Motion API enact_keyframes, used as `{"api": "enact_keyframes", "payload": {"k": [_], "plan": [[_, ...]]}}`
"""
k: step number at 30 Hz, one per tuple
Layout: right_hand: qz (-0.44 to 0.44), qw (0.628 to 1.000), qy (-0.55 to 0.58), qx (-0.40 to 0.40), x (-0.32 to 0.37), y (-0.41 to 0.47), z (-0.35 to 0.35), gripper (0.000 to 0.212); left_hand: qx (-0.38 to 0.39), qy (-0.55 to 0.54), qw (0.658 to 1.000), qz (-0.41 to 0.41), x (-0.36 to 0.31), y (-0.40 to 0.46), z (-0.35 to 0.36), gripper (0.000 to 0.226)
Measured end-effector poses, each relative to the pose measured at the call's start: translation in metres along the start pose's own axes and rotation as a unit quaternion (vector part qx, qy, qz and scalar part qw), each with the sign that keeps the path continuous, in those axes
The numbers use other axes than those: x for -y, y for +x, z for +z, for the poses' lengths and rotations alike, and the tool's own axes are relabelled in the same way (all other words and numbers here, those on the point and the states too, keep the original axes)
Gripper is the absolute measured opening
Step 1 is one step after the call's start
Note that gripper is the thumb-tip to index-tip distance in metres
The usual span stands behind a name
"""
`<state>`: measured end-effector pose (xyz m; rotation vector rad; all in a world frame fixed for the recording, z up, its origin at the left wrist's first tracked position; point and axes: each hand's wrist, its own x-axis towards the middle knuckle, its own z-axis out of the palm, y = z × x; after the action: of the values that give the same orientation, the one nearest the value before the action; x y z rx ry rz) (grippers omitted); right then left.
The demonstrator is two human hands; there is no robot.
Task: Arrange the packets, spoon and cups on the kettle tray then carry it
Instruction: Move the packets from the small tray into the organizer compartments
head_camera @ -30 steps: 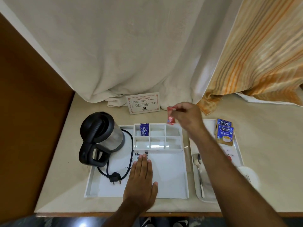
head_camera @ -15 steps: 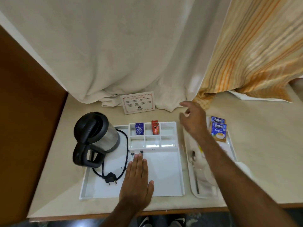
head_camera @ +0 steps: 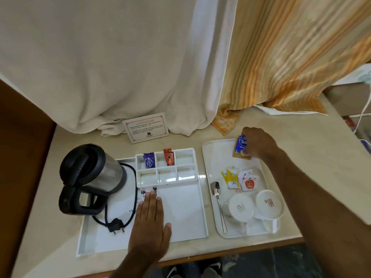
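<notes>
My right hand (head_camera: 258,144): fingers closed on tea packets (head_camera: 241,146), right of kettle tray (head_camera: 201,213); left hand (head_camera: 150,223) flat, open, on tray.

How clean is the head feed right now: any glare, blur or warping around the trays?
Head view: soft, even light; a bright glare strip lies along the front of the organiser compartments on the kettle tray. Wide-angle bending curves the table edge and curtain. The right hand on the Tetley tea bags looks slightly soft; the left hand and the cups are sharp.
</notes>
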<state>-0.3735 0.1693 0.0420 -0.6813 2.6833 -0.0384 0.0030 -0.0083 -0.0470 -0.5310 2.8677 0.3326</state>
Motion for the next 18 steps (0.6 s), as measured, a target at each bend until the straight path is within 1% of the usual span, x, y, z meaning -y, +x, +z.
{"api": "enact_keyframes", "payload": {"k": [3,5,7,9,10,11,13,16,18], "plan": [[-0.019,0.999,0.006,-0.038,0.011,-0.006,-0.005,0.024,-0.004,0.000,1.000,0.001,0.000,0.000,0.001,0.081],[-0.055,0.993,0.053,-0.093,0.026,-0.014,-0.012,0.021,-0.002,-0.004,1.000,0.000,0.001,0.000,0.002,0.081],[-0.115,0.976,0.136,-0.126,0.055,-0.025,-0.018,0.023,-0.005,-0.003,1.000,0.001,0.001,0.001,0.002,0.081],[-0.177,0.957,0.194,-0.122,0.092,-0.035,-0.019,0.018,-0.007,-0.002,1.000,0.002,0.001,0.000,0.002,0.081],[-0.197,0.954,0.198,-0.111,0.110,-0.038,-0.017,0.016,-0.008,0.000,1.000,0.004,0.001,0.000,0.002,0.080],[-0.208,0.955,0.187,-0.098,0.125,-0.041,-0.013,0.013,-0.011,0.001,1.000,0.007,0.001,0.000,0.003,0.080],[-0.213,0.965,0.129,-0.081,0.147,-0.043,0.000,0.010,-0.016,0.001,1.000,0.011,0.003,-0.001,0.004,0.080],[-0.213,0.973,0.036,-0.080,0.164,-0.043,0.014,0.008,-0.019,0.004,1.000,0.011,0.003,0.000,0.007,0.080],[-0.217,0.973,0.004,-0.081,0.172,-0.044,0.015,0.009,-0.020,0.008,1.000,0.008,0.003,0.001,0.008,0.081]]}}
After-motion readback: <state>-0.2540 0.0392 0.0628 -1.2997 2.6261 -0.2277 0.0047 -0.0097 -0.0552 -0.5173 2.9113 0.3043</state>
